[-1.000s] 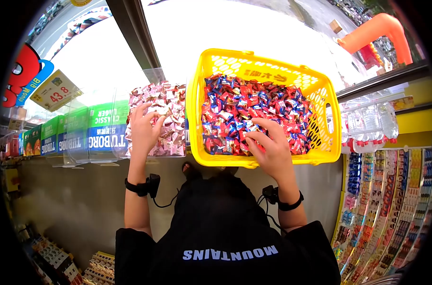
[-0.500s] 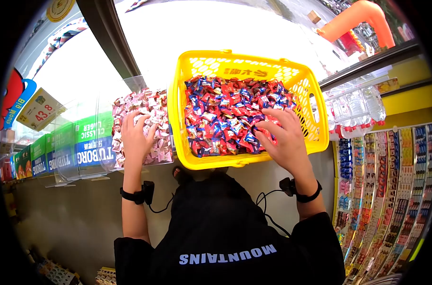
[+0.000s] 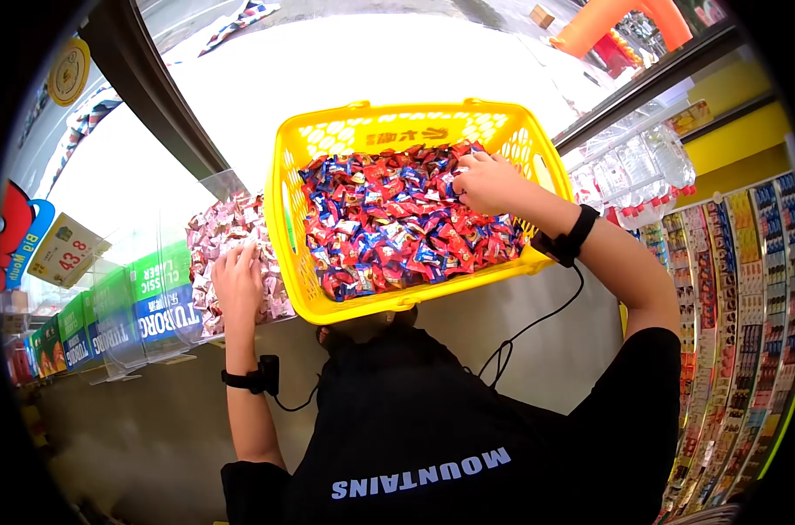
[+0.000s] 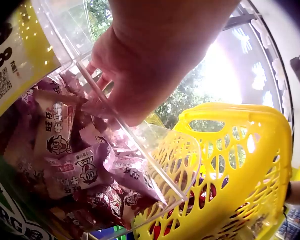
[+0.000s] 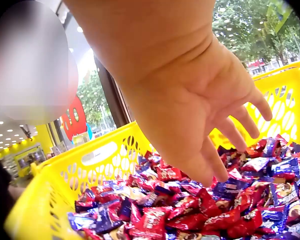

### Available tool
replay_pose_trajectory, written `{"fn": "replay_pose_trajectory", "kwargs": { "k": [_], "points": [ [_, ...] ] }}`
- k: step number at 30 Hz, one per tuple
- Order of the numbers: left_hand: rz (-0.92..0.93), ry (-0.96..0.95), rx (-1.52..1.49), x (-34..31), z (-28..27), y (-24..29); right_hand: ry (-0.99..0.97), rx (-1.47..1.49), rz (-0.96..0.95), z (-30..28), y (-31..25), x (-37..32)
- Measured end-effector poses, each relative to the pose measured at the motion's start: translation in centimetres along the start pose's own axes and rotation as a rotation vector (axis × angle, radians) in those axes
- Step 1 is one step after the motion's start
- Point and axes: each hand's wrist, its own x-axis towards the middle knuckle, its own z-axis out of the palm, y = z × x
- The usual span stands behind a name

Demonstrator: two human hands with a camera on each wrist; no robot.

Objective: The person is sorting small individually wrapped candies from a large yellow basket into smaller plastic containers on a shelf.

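My left hand (image 3: 238,284) rests on pink-wrapped candies (image 3: 203,229) in a clear plastic bin at the left. In the left wrist view, the left hand (image 4: 132,75) reaches over the bin's clear edge, its fingertips partly hidden among the wrappers. A yellow basket (image 3: 345,308) full of red and blue wrapped candies (image 3: 397,219) stands beside the bin. Over the far right part of these candies is my right hand (image 3: 489,184). Seen from the right wrist, the right hand (image 5: 200,110) has spread, slightly bent fingers, thumb tip right at the wrappers, nothing between them.
Green and blue beer cartons (image 3: 165,293) line the shelf left of the bin, with a price sign (image 3: 67,251) behind them. Bottled water packs (image 3: 633,171) stand right of the basket. Shelves of small packets (image 3: 738,306) fill the right side. A window frame (image 3: 161,87) runs behind.
My right hand has moved from the basket's near side to its far right, the forearm now crossing the rim. The left hand has lowered onto the pink candies. The head view has shifted.
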Motion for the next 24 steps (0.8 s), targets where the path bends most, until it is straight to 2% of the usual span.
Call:
{"fn": "replay_pose_trajectory", "kwargs": {
  "k": [2,3,6,7,13,20,24],
  "points": [
    [0.059,0.013,0.052,0.1,0.0,0.4,-0.037,-0.014,-0.011,1.4,0.6,1.3],
    [-0.032,-0.184,0.025,0.3,-0.7,0.8,-0.029,-0.013,-0.012,1.5,0.5,1.4],
    [-0.090,-0.275,0.137,-0.4,-0.3,2.0,-0.025,-0.092,0.014,1.3,0.5,1.4],
    [-0.133,-0.425,0.160,-0.1,-0.7,2.1,-0.027,-0.131,0.029,1.1,0.5,1.2],
    [-0.202,-0.523,0.198,1.2,-0.3,2.4,-0.034,-0.183,-0.012,2.2,1.2,-0.1],
    [-0.214,-0.484,0.246,1.4,1.8,1.4,-0.135,-0.231,-0.049,2.8,1.6,-1.4],
    [-0.201,-0.455,0.268,1.0,2.2,1.4,0.029,-0.142,-0.061,3.4,1.8,-1.3]
  ]
}}
